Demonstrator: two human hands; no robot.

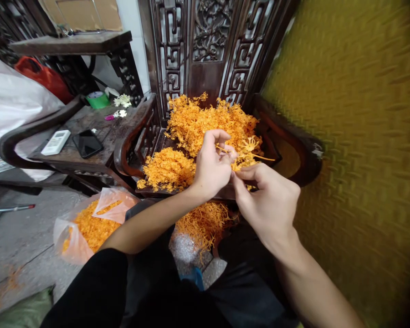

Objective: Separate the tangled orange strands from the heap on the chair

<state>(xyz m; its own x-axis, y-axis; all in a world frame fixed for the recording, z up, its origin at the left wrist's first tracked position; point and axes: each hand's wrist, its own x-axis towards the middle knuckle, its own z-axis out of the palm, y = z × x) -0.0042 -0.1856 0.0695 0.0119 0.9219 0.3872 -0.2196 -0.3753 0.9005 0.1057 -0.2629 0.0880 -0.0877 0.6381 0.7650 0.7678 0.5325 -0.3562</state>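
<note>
My left hand (214, 165) is closed, with an orange stem between its curled fingers. Close beside it, my right hand (268, 200) pinches with thumb and forefinger at the left hand's fingertips; what lies in that pinch is too small to make out. An orange sprig (251, 146) with a thin stem sticks out past the hands to the right. Behind them a large heap of orange blossoms (205, 120) rests on a dark carved wooden chair (207, 77). A smaller orange pile (169, 168) sits at the seat's front left.
Orange stems (205, 223) lie below the seat between my legs. A plastic bag (77, 243) of orange petals stands on the floor at left. The side table (102, 116) bears a phone (88, 143), a white device (56, 142) and green tape (98, 100).
</note>
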